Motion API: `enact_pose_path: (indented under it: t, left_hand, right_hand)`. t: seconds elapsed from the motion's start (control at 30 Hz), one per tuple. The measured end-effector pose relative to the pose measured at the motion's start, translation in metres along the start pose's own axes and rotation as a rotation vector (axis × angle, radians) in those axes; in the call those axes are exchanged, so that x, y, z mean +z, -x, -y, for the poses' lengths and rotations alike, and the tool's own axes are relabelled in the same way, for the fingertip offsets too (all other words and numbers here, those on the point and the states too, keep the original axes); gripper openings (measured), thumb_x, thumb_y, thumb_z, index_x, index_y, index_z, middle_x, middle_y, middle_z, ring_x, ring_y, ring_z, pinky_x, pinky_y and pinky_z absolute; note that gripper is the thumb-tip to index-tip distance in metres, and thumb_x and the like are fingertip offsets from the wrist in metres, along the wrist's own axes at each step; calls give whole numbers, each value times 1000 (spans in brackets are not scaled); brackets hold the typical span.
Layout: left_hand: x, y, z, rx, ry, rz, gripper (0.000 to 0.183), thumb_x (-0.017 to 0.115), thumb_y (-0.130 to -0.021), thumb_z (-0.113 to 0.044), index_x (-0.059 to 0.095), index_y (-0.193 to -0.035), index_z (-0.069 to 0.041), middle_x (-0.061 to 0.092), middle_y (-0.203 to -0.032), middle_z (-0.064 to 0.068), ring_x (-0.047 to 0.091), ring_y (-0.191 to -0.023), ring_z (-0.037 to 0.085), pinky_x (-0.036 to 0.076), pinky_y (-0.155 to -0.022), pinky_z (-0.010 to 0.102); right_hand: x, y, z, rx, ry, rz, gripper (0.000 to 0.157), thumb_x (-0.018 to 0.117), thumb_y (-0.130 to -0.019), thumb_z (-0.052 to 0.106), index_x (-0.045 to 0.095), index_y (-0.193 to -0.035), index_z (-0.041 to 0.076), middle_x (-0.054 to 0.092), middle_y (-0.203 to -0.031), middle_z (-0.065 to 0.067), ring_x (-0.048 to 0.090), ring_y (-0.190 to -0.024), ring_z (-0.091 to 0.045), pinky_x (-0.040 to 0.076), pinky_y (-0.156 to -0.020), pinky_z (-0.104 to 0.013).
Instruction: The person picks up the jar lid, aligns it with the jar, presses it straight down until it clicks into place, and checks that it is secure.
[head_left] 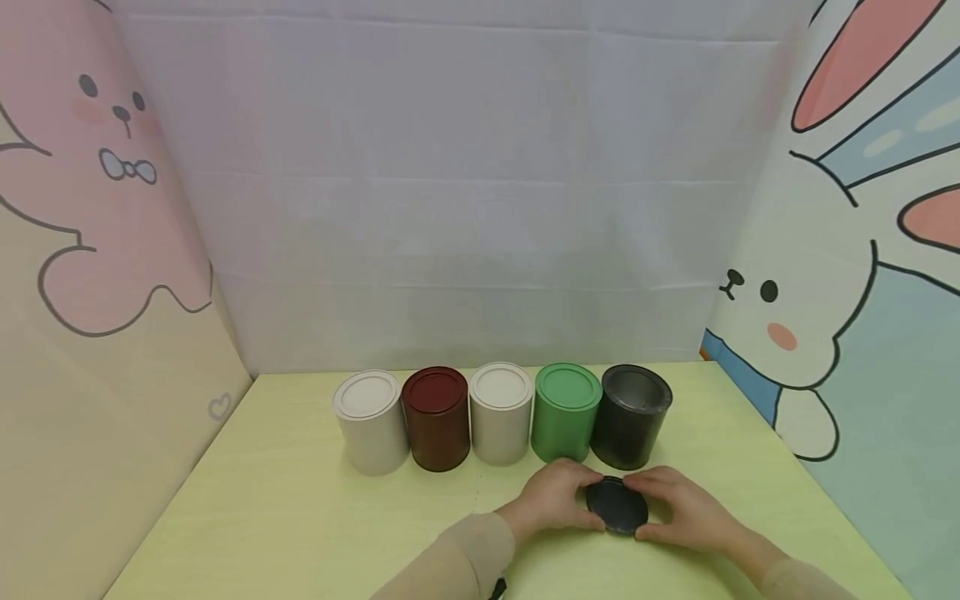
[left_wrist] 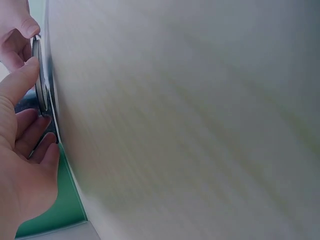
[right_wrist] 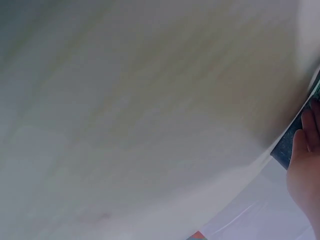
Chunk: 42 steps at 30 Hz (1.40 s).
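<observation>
Between my two hands is a round black lid, just in front of a black can whose top is uncovered. My left hand holds the lid's left edge between thumb and fingers. On the opposite edge, my right hand grips it the same way. Seen edge-on in the left wrist view, the lid appears thin, with a thumb on its near face. Only part of the right hand shows in the right wrist view, beside the dark can; its fingertips are cut off there.
Left of the black can, a green can, a white can, a dark red can and another white can stand in a row, all lidded. The pale yellow tabletop meets a white cloth backdrop and cartoon-printed side walls.
</observation>
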<state>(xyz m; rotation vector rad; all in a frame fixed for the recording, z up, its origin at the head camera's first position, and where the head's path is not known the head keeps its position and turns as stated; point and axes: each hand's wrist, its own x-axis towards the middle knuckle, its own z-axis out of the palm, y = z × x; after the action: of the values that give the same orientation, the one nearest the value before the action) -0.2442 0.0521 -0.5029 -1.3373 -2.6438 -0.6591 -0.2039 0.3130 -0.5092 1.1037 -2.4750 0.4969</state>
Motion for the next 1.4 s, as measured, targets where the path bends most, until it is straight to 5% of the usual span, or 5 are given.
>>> enact_pose_path:
  t: [0.4,1.03,1.4]
  left_hand:
    - [-7,-3,-3,-28,89,-43,57,85,-77,-39,71,-123,-9,68,-122,-5,59,-114,8,40,-98,16]
    - [-27,-6,-19,-47,180,-192,60,85,-78,-36,67,-129,-11,64,-129,-5,54,-123,11,38,-104,21]
    - [-46,-10,-28,-31,152,-292,59,85,-78,-35,67,-129,-11,64,-130,-4,54,-123,11,38,-104,21]
  right_hand:
    - [-8,-2,2,-6,-75,-162,61,93,-65,27,71,-116,3,68,-113,-5,58,-104,-17,28,-99,-7]
    - [-37,-9,18,35,-147,-246,71,93,-61,9,66,-127,3,65,-123,-6,49,-119,-7,30,-102,-11]
    - [-52,-20,23,64,-116,-259,73,88,-62,1,63,-130,3,62,-127,-6,46,-122,-5,30,-102,-12]
